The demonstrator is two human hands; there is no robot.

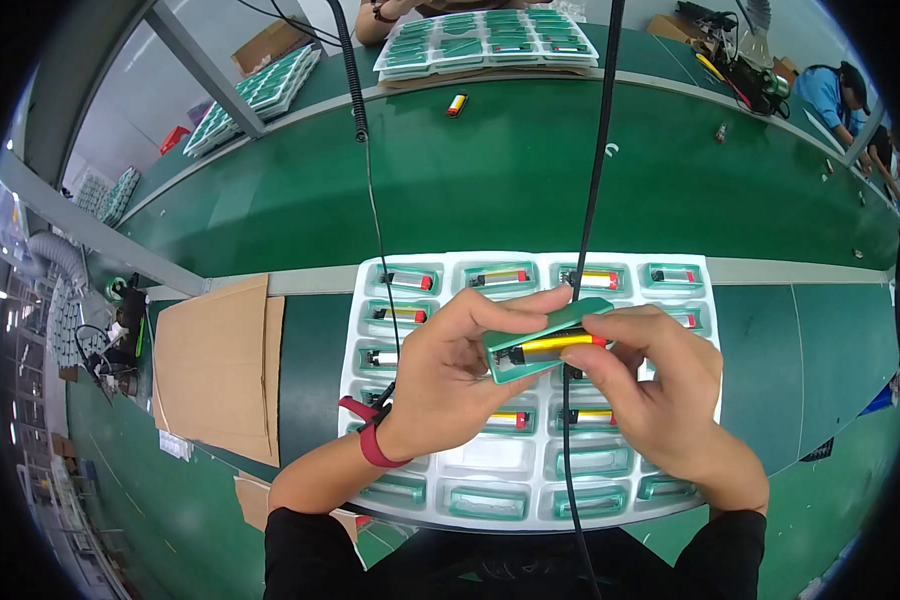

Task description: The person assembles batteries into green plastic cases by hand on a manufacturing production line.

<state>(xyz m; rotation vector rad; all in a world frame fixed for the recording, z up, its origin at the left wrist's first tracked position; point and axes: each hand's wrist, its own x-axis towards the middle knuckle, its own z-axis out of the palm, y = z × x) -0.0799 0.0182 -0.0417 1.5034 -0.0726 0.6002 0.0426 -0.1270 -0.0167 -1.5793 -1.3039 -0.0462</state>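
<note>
Both my hands hold one small green rectangular case [545,338] with a yellow and red cell inside it, above a white moulded tray [530,500]. My left hand [450,375] grips the case's left end, thumb on top; a red strap with a coiled cord circles that wrist. My right hand [660,385] pinches the right end. The tray's pockets hold several green cases with cells [500,277], and the pockets nearest me hold green cases without cells [490,500].
A brown cardboard sheet [220,365] lies left of the tray. Two black cables [595,180] hang down in front of me. Across the green belt [530,170] sit more filled trays [485,42], a loose cell [456,104] and other people at work [835,95].
</note>
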